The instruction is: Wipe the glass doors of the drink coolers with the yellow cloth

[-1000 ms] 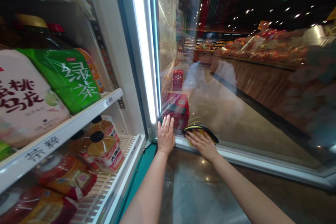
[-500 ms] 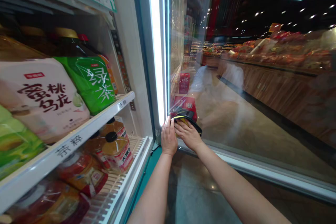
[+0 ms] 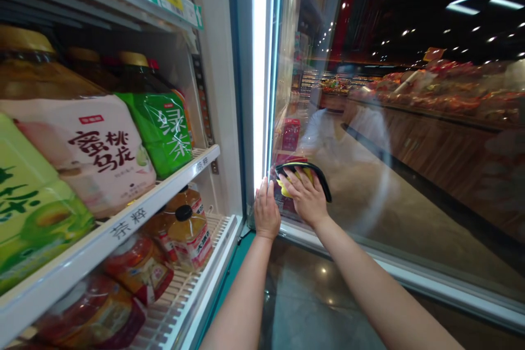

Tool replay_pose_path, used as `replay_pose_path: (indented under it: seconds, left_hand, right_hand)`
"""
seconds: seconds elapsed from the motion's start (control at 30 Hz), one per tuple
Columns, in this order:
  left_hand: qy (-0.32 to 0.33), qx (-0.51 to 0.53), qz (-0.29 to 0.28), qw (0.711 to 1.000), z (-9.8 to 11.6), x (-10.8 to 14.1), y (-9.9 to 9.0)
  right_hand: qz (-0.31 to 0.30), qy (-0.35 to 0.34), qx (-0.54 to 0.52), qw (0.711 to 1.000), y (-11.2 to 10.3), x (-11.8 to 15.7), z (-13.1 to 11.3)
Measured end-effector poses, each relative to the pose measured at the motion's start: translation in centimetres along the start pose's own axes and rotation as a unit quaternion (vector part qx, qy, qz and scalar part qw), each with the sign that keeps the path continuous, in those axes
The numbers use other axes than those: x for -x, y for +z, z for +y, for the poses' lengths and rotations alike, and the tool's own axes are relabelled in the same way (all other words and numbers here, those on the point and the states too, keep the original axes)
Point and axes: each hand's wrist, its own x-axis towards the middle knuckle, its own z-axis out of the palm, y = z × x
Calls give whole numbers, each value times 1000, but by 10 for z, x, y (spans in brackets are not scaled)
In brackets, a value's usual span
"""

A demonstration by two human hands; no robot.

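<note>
My right hand (image 3: 307,197) presses a black and yellow cloth (image 3: 324,176) against the lower part of the glass door (image 3: 410,202), its fingers spread over the cloth. Just left of it, my left hand (image 3: 267,210) rests at the door's inner edge, beside the bright light strip (image 3: 260,76). Its fingers point up and lie nearly together, with nothing seen in them. A small gap separates the two hands.
At the left, cooler shelves (image 3: 164,197) hold large tea bottles (image 3: 164,126) and smaller juice bottles (image 3: 191,235). The door's white bottom frame (image 3: 394,268) runs to the right. Beyond the glass stands a wood-sided display (image 3: 426,142).
My right hand and the cloth have moved right and slightly up over the glass, away from my left hand. The view has shifted a little, so the shelves appear farther right.
</note>
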Motion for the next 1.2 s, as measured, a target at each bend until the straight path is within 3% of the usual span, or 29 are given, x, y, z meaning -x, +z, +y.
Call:
replay_pose_path:
  seconds: [0.07, 0.13, 0.23, 0.3, 0.37, 0.43, 0.5, 0.6, 0.67, 0.7, 0.8, 0.9, 0.97, 1.03, 1.13, 1.2]
  left_hand:
    - [-3, 2, 5, 1000, 2, -2, 1]
    - [-14, 10, 15, 1000, 5, -4, 3]
    - [-23, 27, 31, 999, 11, -8, 4]
    - [-16, 39, 38, 998, 16, -12, 4]
    - [-6, 47, 42, 998, 20, -15, 4]
    - [-1, 52, 43, 998, 22, -18, 4]
    - [-2, 59, 42, 997, 24, -20, 4]
    - [-9, 70, 40, 997, 25, -22, 5]
    - [-21, 73, 41, 996, 27, -23, 7]
    - [-30, 73, 41, 996, 28, -23, 8]
    - [-46, 77, 40, 995, 33, -24, 11]
    - [-38, 85, 42, 995, 41, -26, 13]
    - [-23, 86, 45, 995, 48, -28, 15]
    - [-3, 85, 45, 995, 58, -30, 17]
    - [37, 81, 40, 995, 77, -33, 19]
    - [67, 81, 33, 994, 90, -35, 20]
  right_hand:
    - [3, 1, 7, 1000, 1, 13, -3]
    - [-2, -49, 4, 999, 3, 10, -4]
    - [-1, -92, 0, 996, -5, -31, 2]
    - [17, -54, 7, 998, -21, -62, 12]
    - [34, -4, 19, 999, -39, -72, 23]
    - [48, 49, 39, 997, -51, -55, 31]
    - [53, 80, 64, 993, -53, -22, 35]
    - [22, -4, 74, 997, -49, 17, 38]
    - [1, -54, 72, 996, -56, 17, 48]
    - [2, -45, 77, 996, -63, 10, 55]
    - [45, 71, 108, 991, -91, -13, 81]
    - [71, 138, 126, 980, -103, -6, 89]
    - [57, 135, 123, 982, -95, 15, 82]
    - [25, 89, 106, 990, -83, 31, 72]
    - [-10, 26, 77, 997, -80, 30, 72]
    - [0, 52, 74, 996, -91, 23, 84]
